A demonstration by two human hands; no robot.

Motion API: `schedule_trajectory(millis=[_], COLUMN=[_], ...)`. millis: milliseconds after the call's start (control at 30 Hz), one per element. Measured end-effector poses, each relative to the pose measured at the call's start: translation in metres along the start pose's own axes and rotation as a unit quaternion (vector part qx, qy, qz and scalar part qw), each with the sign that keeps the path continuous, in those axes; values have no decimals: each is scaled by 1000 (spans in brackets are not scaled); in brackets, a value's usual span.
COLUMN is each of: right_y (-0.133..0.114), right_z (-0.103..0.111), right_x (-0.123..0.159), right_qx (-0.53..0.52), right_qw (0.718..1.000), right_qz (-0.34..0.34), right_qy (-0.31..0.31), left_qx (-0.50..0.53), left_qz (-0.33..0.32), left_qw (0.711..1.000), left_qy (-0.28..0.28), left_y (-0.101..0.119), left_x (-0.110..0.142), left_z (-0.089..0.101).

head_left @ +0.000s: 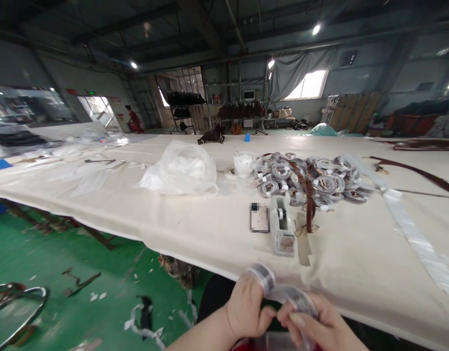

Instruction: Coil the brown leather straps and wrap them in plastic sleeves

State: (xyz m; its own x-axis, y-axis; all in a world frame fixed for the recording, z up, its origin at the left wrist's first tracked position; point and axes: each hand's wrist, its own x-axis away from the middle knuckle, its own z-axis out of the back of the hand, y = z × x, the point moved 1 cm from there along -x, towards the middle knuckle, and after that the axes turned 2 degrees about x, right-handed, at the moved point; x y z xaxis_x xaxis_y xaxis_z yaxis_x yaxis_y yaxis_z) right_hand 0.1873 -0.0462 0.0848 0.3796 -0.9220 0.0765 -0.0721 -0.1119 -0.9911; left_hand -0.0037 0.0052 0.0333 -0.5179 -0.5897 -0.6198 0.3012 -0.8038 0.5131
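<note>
My left hand [246,309] and my right hand [317,326] are together at the bottom edge, below the table's near rim. Both are closed on a coiled strap wrapped in clear plastic [283,290]; the left pinches the rolled end, the right holds the plastic sleeve. A tape dispenser [282,226] stands on the cream table [154,214] just beyond my hands. Beside it lies a brown leather strap [310,204] with a buckle, and behind it a heap of wrapped coiled straps [308,180].
A white plastic bag [180,168] lies mid-table, a long clear plastic strip [411,229] at right. More brown straps [418,173] lie at far right. Green floor [63,263] at left holds scraps and a metal ring [12,312]. A person in red [133,119] stands far back.
</note>
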Motion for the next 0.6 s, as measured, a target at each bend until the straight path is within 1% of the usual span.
schedule_trajectory(millis=[33, 67, 100, 133, 167, 200, 233, 267, 300, 333, 400, 433, 467, 500, 533, 567, 600], right_y=[0, 1, 3, 5, 7, 10, 13, 17, 22, 27, 34, 37, 38, 39, 38, 38, 38], right_z=[9, 17, 25, 32, 38, 42, 44, 44, 43, 40, 31, 27, 23, 20, 16, 12, 7], right_x=[-2, -5, -9, -12, -14, -15, -14, -12, -9, -6, 0, 1, 1, -1, -5, -9, -13], right_qx=[0, 21, 62, 118, 181, 240, 284, 307, 309, 299, 278, 277, 280, 284, 283, 274, 258], right_qw=[1000, 999, 995, 986, 970, 950, 933, 926, 931, 941, 957, 959, 958, 956, 955, 958, 963], right_qz=[7, 6, 3, 2, 8, 18, 31, 43, 50, 48, 34, 29, 29, 34, 41, 48, 51], right_qy=[19, 42, 74, 116, 163, 201, 220, 217, 190, 150, 74, 57, 56, 65, 74, 72, 55], left_qx=[-9, -2, 27, 77, 145, 224, 304, 376, 437, 488, 567, 598, 623, 642, 654, 662, 667], left_qz=[17, 54, 104, 166, 232, 297, 357, 406, 444, 469, 491, 492, 486, 475, 461, 445, 432], left_qw=[999, 997, 991, 979, 955, 919, 872, 820, 768, 723, 651, 622, 602, 589, 584, 584, 588], left_qy=[-27, -51, -73, -93, -112, -131, -144, -149, -148, -141, -119, -114, -117, -127, -140, -150, -150], left_y=[4, 9, 14, 19, 22, 25, 27, 29, 30, 30, 30, 31, 32, 34, 37, 40, 43], left_x=[0, -3, -6, -10, -14, -17, -19, -21, -22, -23, -26, -28, -30, -33, -35, -38, -42], left_z=[-2, -3, -3, -4, -5, -7, -9, -10, -12, -12, -9, -5, -1, 3, 8, 12, 15])
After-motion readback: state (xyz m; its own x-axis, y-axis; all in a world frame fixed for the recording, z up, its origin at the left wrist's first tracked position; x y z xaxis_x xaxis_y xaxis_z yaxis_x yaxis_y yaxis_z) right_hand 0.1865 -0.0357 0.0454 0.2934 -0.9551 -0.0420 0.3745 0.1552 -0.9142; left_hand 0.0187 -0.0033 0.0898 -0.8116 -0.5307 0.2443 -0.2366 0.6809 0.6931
